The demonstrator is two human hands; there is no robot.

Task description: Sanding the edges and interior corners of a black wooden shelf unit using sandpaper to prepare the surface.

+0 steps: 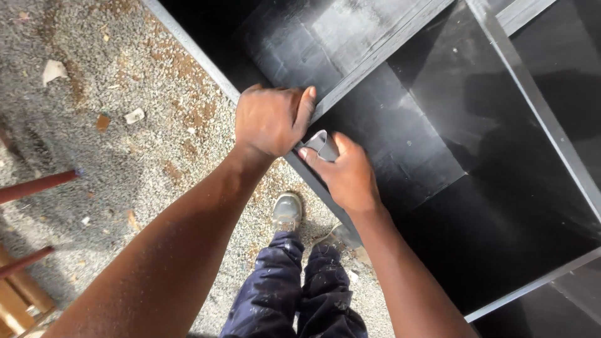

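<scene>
The cabinet (pixel 438 144) is glossy black with pale grey edges, and the folded sheet (pixel 324 145) against its front edge is grey. Below the cabinet, the trousers (pixel 294 288) are dark navy flecked with pale specks; left of it, the gravel ground (pixel 113 125) is grey with rusty-brown patches

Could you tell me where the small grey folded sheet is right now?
In the head view, centre frame, the grey folded sheet is pinched in the right hand, against the black cabinet's front edge, just below the left hand.

Sunlit gravel ground (pixel 125 125) littered with scraps, red-brown poles (pixel 37 185) at left.
</scene>
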